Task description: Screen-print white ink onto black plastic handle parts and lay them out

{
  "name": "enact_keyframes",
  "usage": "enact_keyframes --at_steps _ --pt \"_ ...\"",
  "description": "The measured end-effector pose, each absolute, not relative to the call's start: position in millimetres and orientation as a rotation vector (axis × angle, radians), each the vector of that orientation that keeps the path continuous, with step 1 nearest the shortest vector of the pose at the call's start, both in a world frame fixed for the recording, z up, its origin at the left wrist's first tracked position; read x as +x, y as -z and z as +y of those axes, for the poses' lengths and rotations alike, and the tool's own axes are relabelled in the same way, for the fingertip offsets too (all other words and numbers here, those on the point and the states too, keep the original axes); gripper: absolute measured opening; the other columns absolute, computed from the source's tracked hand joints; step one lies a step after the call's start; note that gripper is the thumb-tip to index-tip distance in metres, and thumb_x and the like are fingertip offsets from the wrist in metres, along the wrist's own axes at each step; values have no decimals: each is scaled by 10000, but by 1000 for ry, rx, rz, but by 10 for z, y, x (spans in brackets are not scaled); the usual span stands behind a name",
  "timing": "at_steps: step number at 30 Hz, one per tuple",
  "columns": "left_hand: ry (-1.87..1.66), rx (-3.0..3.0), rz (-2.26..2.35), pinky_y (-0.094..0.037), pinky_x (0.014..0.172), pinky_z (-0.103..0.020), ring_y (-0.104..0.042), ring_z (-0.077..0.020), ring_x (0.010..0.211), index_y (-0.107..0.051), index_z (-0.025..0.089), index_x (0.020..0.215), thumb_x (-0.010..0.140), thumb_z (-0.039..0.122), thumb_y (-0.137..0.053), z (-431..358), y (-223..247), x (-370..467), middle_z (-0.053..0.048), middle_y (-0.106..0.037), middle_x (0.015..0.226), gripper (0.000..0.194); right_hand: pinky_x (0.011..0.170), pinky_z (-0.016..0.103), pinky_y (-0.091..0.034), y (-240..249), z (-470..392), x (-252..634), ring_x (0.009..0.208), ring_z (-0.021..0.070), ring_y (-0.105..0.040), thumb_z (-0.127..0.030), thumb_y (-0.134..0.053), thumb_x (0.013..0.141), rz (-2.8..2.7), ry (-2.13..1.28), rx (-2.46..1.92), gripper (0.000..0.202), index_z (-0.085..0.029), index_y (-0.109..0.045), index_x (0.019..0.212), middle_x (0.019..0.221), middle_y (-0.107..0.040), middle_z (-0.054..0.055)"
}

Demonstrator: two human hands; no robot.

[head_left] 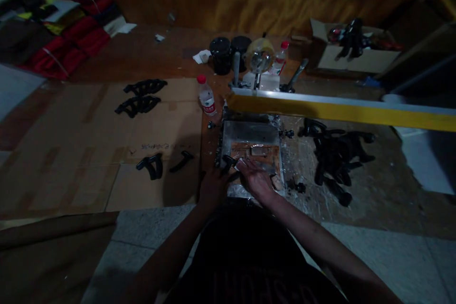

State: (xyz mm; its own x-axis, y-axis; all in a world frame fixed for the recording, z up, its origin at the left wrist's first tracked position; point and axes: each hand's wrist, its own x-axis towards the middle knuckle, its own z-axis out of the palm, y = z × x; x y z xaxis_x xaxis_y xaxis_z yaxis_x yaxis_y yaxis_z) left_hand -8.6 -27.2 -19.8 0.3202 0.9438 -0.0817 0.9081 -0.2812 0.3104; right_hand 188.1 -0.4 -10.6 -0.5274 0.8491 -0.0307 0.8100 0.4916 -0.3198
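Observation:
My left hand (213, 187) is low over the metal plate frame (249, 132), dim in the shadow, with its fingers closed around a black handle-shaped part (228, 161). Beside it, my right hand (257, 181) presses a small white cloth or tissue (241, 165) against or close to that part. A small metal block (258, 151) lies on the brown surface within the frame. Several similar black parts (338, 152) are heaped on the right. More of them, including a single curved one (182, 161) and a joined piece (151, 166), rest on the left cardboard.
A yellow-faced bar (335, 109) crosses the bench from centre to right. Behind the frame are a red-capped bottle (207, 99), two black tubs (221, 54) and a tape roll (260, 56). An open carton (352, 59) stands back right; red bundles (85, 35) lie far left.

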Motion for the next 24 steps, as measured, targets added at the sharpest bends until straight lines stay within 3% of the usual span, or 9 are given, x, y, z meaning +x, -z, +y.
enact_keyframes --at_steps 13,19,24 --pt "-182 2295 1604 -438 981 -457 -547 -280 1127 -662 269 1269 879 210 -577 -256 260 -116 -119 -630 1280 404 1148 399 -373 62 -21 2026 1303 225 -533 -16 -517 858 -2622 -585 -1379 459 -150 -632 1282 1376 -585 127" --pt "-112 2363 1514 -472 955 -434 -569 -265 1077 -688 253 1218 871 208 -590 -180 222 -159 -100 -623 1320 363 1007 365 -515 -158 114 2166 1226 219 -602 -98 -488 906 -2420 -635 -1441 424 -217 -643 1282 1317 -645 74" --pt "-73 2435 1360 -471 977 -419 -571 -259 1122 -716 250 1156 878 250 -605 -24 188 -242 -85 -592 1381 299 1118 382 -411 -164 436 1887 1344 200 -488 -24 -431 886 -2434 -553 -1424 505 -201 -607 1325 1375 -602 67"
